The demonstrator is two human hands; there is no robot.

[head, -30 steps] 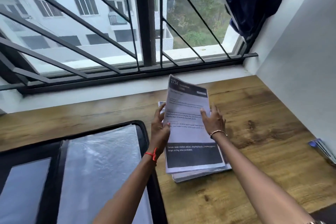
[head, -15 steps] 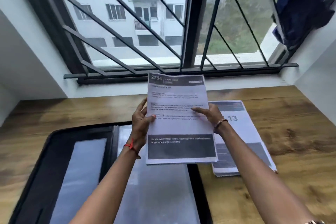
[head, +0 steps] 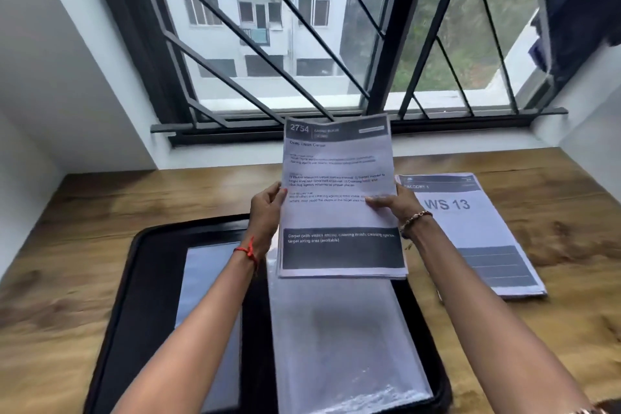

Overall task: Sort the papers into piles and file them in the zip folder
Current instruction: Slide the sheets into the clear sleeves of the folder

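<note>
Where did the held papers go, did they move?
Yes. The held papers went left, from above the WS 13 pile to above the zip folder.

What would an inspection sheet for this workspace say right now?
Surface: wooden table, grain visible.
Job's things: held papers, top sheet headed 2754, raised over the open zip folder; WS 13 pile flat on the table to the right.
Clutter: nothing seen.
Grippers: left hand grips the papers' left edge; right hand pinches their right edge.
Cables: nothing seen.
Surroundings: barred window behind the table; blue cloth hanging upper right; white walls either side.
</note>
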